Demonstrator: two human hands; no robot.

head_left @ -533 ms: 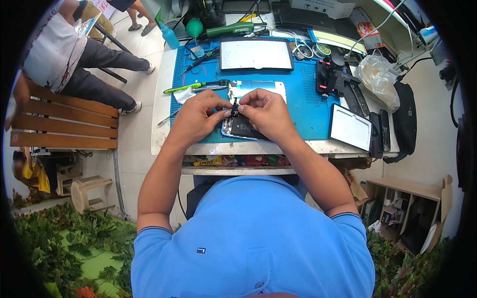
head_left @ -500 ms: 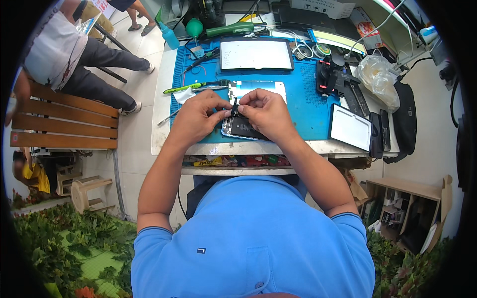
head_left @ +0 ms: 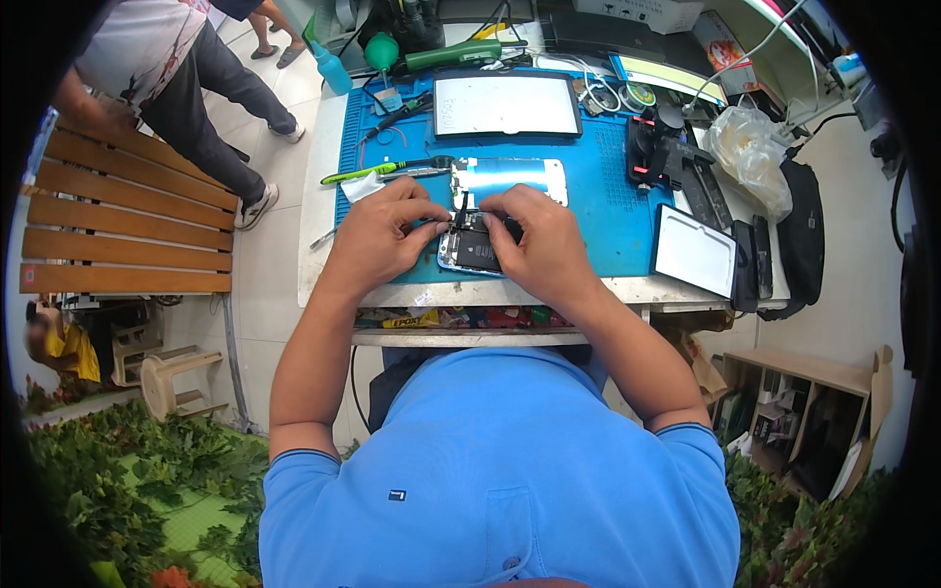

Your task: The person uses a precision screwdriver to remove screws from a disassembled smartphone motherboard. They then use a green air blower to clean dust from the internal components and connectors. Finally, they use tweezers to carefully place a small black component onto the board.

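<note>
An opened phone body with a black battery (head_left: pixel 475 253) lies on the blue mat, and a silver-backed screen panel (head_left: pixel 510 176) sits just beyond it. A thin black strip (head_left: pixel 461 214) rises between them. My left hand (head_left: pixel 392 240) is closed at the phone's upper left, thumb and index tips close together at the strip's lower part; what they grip is too small to make out. My right hand (head_left: pixel 539 245) is curled over the phone's right side, thumb bent toward the index finger near the strip; whatever is between them is hidden.
A green pen-like tool (head_left: pixel 348 174), white-topped tray (head_left: pixel 505 106), second tray (head_left: pixel 691 250), black clamp fixture (head_left: pixel 655 147), cables and a plastic bag (head_left: pixel 745 157) surround the phone. At left, another person (head_left: pixel 206 98) stands by a slatted wooden bench (head_left: pixel 127 255).
My right hand has shifted slightly right and down, away from the black strip, which shows more now. My left hand moved slightly left. The person at left has shifted beside the bench.
</note>
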